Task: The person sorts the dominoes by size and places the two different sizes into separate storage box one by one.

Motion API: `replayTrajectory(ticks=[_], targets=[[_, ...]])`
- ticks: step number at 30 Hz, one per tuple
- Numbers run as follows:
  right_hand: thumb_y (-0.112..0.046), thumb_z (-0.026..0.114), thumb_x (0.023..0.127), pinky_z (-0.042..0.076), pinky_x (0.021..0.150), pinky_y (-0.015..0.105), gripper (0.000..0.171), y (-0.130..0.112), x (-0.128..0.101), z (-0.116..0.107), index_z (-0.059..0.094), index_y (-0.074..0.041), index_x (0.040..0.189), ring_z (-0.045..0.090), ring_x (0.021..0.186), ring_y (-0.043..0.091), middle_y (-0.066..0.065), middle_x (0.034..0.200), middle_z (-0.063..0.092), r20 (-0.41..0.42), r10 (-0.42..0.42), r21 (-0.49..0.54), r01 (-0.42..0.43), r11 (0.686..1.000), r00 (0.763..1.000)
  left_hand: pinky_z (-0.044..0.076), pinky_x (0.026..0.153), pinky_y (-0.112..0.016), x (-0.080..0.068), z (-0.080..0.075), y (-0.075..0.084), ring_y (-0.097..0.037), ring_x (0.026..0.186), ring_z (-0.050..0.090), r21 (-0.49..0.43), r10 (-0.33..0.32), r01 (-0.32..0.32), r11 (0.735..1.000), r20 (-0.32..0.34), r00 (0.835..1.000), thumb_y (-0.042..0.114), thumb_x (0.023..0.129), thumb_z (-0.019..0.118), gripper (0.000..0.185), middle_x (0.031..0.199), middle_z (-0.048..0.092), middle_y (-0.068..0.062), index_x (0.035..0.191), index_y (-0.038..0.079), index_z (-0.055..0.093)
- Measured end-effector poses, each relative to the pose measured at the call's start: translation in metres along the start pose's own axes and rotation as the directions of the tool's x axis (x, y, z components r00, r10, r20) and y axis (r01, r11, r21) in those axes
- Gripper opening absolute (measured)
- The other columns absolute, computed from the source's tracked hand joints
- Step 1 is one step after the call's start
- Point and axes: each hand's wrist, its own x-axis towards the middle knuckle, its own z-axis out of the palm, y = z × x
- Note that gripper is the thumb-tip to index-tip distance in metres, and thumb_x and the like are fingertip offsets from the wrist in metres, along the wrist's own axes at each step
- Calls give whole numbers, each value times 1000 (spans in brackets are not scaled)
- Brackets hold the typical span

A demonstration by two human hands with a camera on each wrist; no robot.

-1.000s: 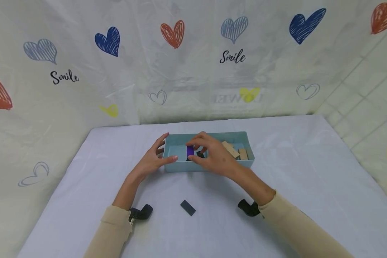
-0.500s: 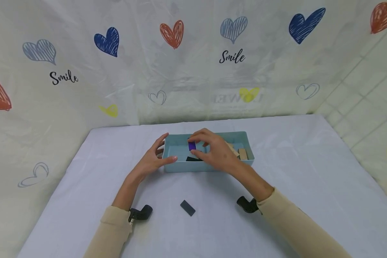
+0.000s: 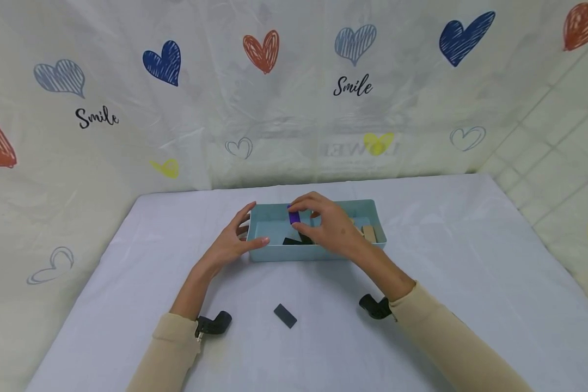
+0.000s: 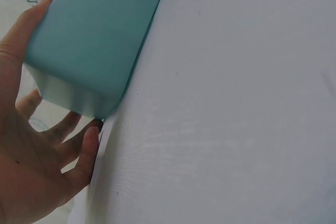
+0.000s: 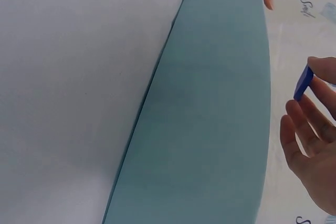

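Note:
My left hand (image 3: pixel 229 243) holds the left end of a light blue rectangular box (image 3: pixel 274 253), thumb over the front rim and fingers around the end wall, as the left wrist view shows. Above the box's open top, my right hand (image 3: pixel 332 228) pinches a small flat purple-blue block (image 3: pixel 294 216) between thumb and fingertips. In the right wrist view the block (image 5: pixel 303 83) is tilted, clear of the front wall. Black blocks (image 3: pixel 292 241) lie inside near the front wall. Wooden blocks (image 3: pixel 368 234) sit at the right end, partly hidden behind my right hand.
One dark grey flat block (image 3: pixel 285 316) lies on the white tablecloth (image 3: pixel 318 348) in front of the box. A black wrist camera (image 3: pixel 214 323) sits on the left wrist, another (image 3: pixel 374 307) on the right. Behind the table hangs a curtain (image 3: pixel 294 109) printed with hearts.
My right hand has risen slightly and moved back and a little right with the purple-blue block, showing more of the black blocks below. My left hand has stayed on the box.

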Motion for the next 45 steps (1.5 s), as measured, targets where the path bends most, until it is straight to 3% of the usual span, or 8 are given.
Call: replayTrajectory(ticks=[16,22,26,37,41,45], targets=[[-8,80,92,57,98,53,34,9,5,-1,71,-5,124,63,119,30,9,130,67,-16,9,17,-9,1000,1000,33,121,-68,1,0,-1,-40,156,33,12,5,-5,1000,-7,1000,47,87,83,99,172,25,-9,163,49,20],[-10,79,92,55,103,49,41,12,5,-2,67,-6,130,61,129,27,9,140,62,-20,47,-12,-48,999,999,34,122,-66,1,1,0,-38,156,34,2,1,-1,1000,-7,1000,47,86,83,98,172,27,-5,162,52,21],[-10,78,93,55,104,46,38,12,4,-3,67,-8,130,62,126,26,8,136,63,-15,64,-8,-64,998,998,34,122,-67,0,1,0,-38,156,34,8,0,0,1000,-5,1000,48,86,83,97,172,26,-6,161,53,21],[-9,78,93,57,100,50,31,6,1,-4,70,-9,123,64,120,25,7,127,66,5,26,1,-26,1000,1000,35,121,-67,1,0,-2,-39,157,33,11,-7,7,1000,-7,1000,48,86,83,98,172,25,-7,162,51,21],[-8,79,92,58,97,46,32,2,-1,-4,70,-10,122,66,118,24,6,125,67,15,3,-12,-2,1000,1000,35,121,-67,0,0,-1,-39,157,33,6,-5,5,1000,-5,1000,47,86,83,99,172,25,-7,163,47,21],[-7,80,91,59,95,48,31,-3,-4,-4,71,-10,120,67,115,24,7,123,69,27,-22,-5,22,1000,999,36,120,-67,0,0,0,-39,156,34,3,-3,3,1000,-4,1000,46,86,83,99,172,25,-7,162,51,21]])
